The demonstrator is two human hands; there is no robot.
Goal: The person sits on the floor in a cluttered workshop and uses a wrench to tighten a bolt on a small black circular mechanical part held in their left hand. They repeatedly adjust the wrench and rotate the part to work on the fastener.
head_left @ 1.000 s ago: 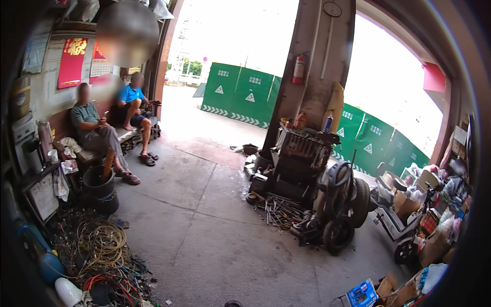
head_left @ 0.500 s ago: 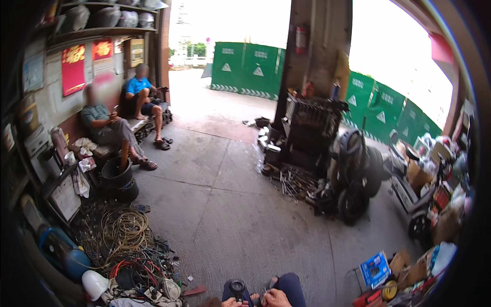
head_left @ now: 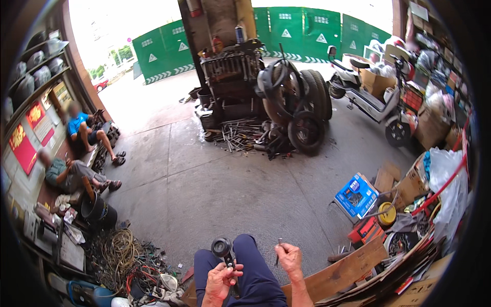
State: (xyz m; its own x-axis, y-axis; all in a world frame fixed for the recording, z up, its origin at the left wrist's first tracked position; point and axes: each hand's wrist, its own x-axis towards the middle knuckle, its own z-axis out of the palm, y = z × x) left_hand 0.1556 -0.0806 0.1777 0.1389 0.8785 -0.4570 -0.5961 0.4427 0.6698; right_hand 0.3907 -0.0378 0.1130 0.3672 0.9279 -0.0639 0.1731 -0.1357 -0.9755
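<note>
Above my navy trouser legs, my left hand [head_left: 220, 282] is closed around a round black part with an arm [head_left: 221, 247]. Its ring-shaped end points up and away from me, and the dark arm runs down through my fingers. Off to the right of my knee, my right hand [head_left: 290, 260] is closed on a thin metal tool [head_left: 279, 241]. The tool stands roughly upright, with a short end showing above the fingers and another below; its exact kind is too small to tell. The two hands are apart.
Cables and hoses [head_left: 123, 248] lie heaped at left, near a black bucket [head_left: 98, 211] and two seated people. Ahead are scattered tools [head_left: 238, 135], a tool rack [head_left: 230, 69] and tyres [head_left: 307, 133]. At right are an electric scooter [head_left: 376, 97], a blue box [head_left: 356, 196] and a wooden board [head_left: 340, 273].
My view has swung right and down, bringing the hands higher in the picture. My right hand has moved away from the left, carrying the thin tool; the left still grips the round black part.
</note>
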